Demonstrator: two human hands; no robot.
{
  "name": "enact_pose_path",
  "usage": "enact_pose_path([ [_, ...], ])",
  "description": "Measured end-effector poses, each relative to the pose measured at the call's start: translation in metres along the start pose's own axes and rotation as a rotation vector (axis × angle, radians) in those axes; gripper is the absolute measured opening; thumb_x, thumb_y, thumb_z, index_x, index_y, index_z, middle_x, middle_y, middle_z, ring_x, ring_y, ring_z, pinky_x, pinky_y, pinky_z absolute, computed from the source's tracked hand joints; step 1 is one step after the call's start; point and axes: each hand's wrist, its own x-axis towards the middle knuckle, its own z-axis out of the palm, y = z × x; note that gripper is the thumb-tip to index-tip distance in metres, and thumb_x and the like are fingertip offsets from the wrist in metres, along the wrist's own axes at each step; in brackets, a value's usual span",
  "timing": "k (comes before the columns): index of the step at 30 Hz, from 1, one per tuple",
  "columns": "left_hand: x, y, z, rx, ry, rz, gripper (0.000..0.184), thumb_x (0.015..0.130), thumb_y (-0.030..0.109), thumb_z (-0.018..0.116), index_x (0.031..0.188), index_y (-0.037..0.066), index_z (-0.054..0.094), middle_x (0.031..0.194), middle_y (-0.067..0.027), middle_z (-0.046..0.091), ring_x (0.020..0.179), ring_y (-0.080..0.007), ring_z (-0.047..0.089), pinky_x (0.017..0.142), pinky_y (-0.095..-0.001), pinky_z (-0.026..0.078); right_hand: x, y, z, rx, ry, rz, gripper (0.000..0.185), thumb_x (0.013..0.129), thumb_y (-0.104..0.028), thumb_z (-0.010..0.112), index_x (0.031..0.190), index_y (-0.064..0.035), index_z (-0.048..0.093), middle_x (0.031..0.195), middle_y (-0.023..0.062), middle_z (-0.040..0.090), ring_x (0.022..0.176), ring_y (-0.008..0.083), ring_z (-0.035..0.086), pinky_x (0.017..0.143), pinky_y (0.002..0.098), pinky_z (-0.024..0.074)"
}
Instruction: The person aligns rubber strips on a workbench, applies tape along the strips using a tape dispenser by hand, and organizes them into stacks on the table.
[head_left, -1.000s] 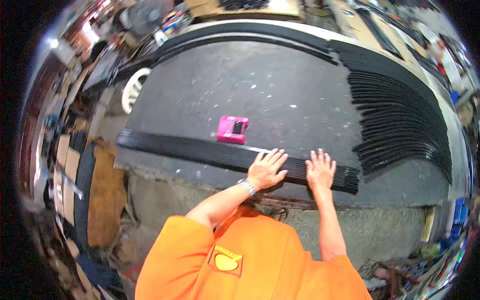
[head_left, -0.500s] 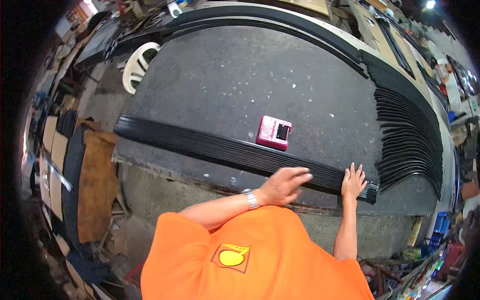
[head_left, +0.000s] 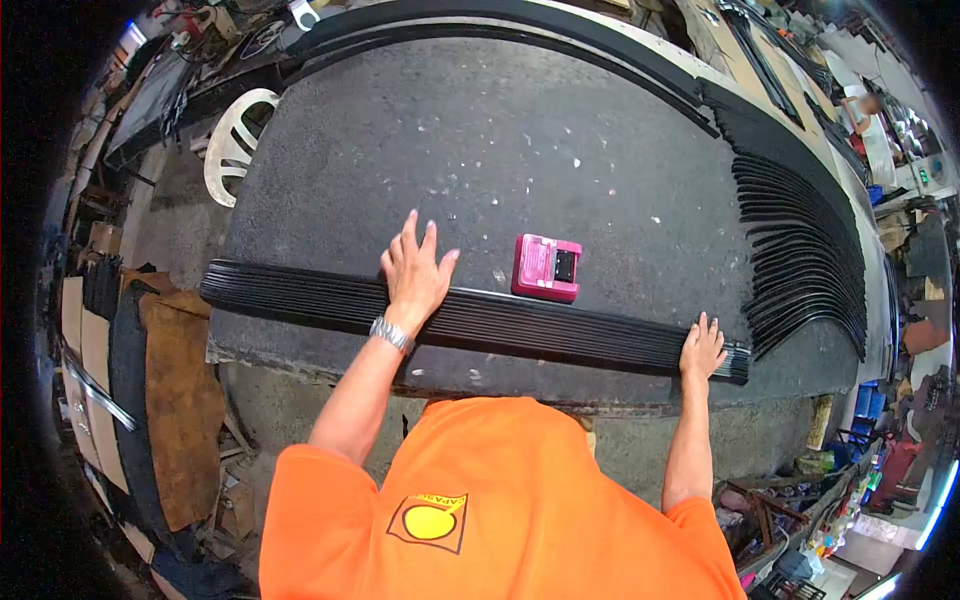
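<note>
A long bundle of thin black strips (head_left: 560, 328) lies along the near side of the dark table (head_left: 470, 150). Over its left half is my left hand (head_left: 415, 275), fingers spread and reaching past the far edge of the bundle. My right hand (head_left: 703, 348) rests on the bundle near its right end, fingers a little apart. Neither hand is closed round anything. Just beyond the strips, between the hands, sits a pink and black device (head_left: 547, 267).
Many curved black strips (head_left: 805, 260) fan out at the table's right. Long black strips (head_left: 500, 28) line the far edge. A white plastic chair (head_left: 235, 145) stands at the left, brown sheet material (head_left: 183, 400) at the lower left. A person (head_left: 860, 115) is at the far right.
My left hand has swung left and forward from near the bundle's right half, its fingers now spread. My right hand stays near the right end. The view has shifted.
</note>
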Motion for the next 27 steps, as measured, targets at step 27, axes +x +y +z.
enact_pose_path([
  [27,-0.038,0.017,-0.005,-0.101,-0.175,0.130,0.064,0.089,0.052,0.066,0.126,-0.001,0.066,0.159,-0.0194,0.034,0.133,-0.0314,0.043,0.109,-0.0519,0.033,0.016,0.015,0.018,-0.131,0.030,-0.027,0.049,0.106,-0.045,0.035,0.154,-0.0338,0.040,0.161,0.0020,0.038,0.145,0.0311,0.038,0.114,0.0624,0.0291],
])
